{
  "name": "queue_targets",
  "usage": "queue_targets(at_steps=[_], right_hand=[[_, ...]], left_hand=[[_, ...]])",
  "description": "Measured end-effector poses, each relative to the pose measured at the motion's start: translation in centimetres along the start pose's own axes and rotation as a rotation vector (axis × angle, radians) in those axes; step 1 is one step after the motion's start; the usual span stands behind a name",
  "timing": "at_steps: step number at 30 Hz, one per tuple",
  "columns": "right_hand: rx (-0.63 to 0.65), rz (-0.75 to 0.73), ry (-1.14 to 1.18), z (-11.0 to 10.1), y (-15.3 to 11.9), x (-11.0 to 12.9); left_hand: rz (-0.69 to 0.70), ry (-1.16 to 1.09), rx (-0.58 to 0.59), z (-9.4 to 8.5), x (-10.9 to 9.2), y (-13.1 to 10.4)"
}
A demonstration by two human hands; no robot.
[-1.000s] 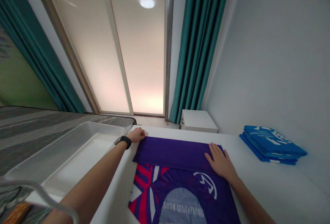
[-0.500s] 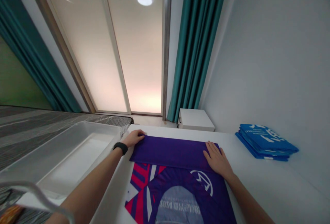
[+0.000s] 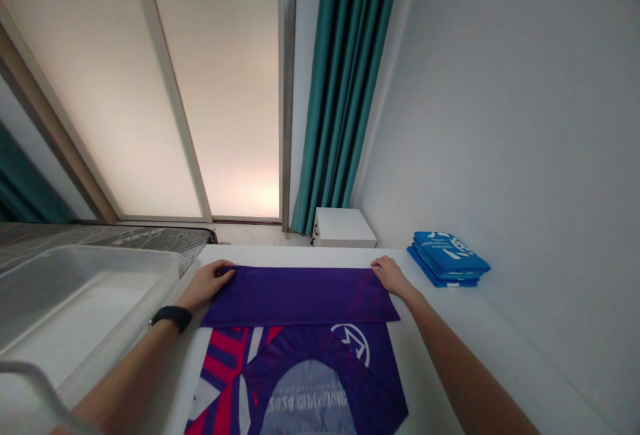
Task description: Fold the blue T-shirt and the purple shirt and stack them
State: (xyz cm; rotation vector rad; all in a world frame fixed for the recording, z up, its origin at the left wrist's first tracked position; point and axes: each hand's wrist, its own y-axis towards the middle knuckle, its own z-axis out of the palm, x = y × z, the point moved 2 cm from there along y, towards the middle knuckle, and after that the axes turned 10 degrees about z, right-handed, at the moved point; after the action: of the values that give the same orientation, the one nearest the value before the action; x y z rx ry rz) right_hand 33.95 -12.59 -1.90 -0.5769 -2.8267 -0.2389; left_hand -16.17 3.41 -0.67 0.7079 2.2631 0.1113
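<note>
A purple garment (image 3: 305, 298) with red, white and grey printed parts lies on the white table (image 3: 425, 355), its far part folded over toward me in a wide flat band. My left hand (image 3: 207, 283), with a black band on the wrist, pinches the band's far left corner. At the far right corner, my right hand (image 3: 393, 276) has its thumb and fingers closed on the edge. The near end of the garment runs out of view at the bottom.
Folded blue items are stacked (image 3: 447, 260) on the table at the right, near the wall. A translucent plastic bin (image 3: 95, 315) stands at the left. Beyond the table are a small white cabinet (image 3: 345, 227) and a teal curtain (image 3: 345, 88).
My right hand has gone from lying flat on the purple fabric to gripping its far right corner. The view has turned to the right, so the scene sits further left.
</note>
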Motion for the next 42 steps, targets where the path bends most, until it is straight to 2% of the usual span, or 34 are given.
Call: queue_targets(at_steps=[6, 14, 20, 26, 30, 35, 42], right_hand=[[0.087, -0.005, 0.101, -0.8, 1.0, 0.1], [0.304, 0.090, 0.263, -2.1, 0.8, 0.3], [0.459, 0.134, 0.282, -3.1, 0.5, 0.4], [0.489, 0.220, 0.362, -3.9, 0.0, 0.5], [0.528, 0.298, 0.485, -3.9, -1.0, 0.5], [0.512, 0.396, 0.650, -3.2, -1.9, 0.8], [0.410, 0.474, 0.990, -2.2, -1.7, 2.5]], left_hand=[[0.006, -0.054, -0.027, -0.2, -0.1, 0.1], [-0.056, -0.312, 0.068, -0.9, 0.0, 1.2], [-0.062, -0.146, 0.104, -1.8, -0.4, 1.8], [-0.157, -0.163, 0.156, -2.2, -0.6, 1.7], [-0.272, -0.318, 0.184, -2.0, -1.2, 1.2], [-0.401, -0.586, 0.091, -1.9, -1.5, 0.9], [-0.375, -0.642, -0.060, -0.8, -1.0, 2.4]])
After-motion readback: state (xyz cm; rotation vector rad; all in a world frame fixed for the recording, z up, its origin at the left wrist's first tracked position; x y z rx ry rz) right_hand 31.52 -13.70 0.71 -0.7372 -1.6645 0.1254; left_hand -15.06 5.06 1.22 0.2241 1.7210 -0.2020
